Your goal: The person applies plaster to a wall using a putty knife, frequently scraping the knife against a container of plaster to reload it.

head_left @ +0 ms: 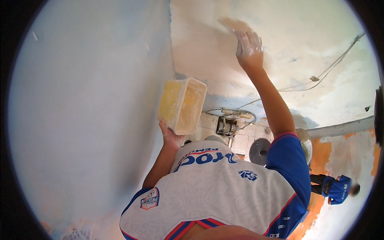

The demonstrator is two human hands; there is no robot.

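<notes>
My left hand (173,138) grips a rectangular plastic tub (170,105) by its lower end, with the thumb on its side. The tub is whitish and yellow, smeared with pale residue, and its open mouth is tilted toward the right. Raised high, my right hand (250,47) is at the pale plastered wall (208,56), its fingers bent and coated in white paste. Whatever those fingers hold, if anything, cannot be made out. Just beyond the fingertips lies a darker brownish patch (234,24) on the wall.
A bluish wall (92,100) stands close on my left. Cables (336,64) run along the plastered wall. On the tiled floor are a metal device (227,126) with cords and a dark round disc (260,151). Another person in blue (339,189) stands at the right by an orange-patched wall.
</notes>
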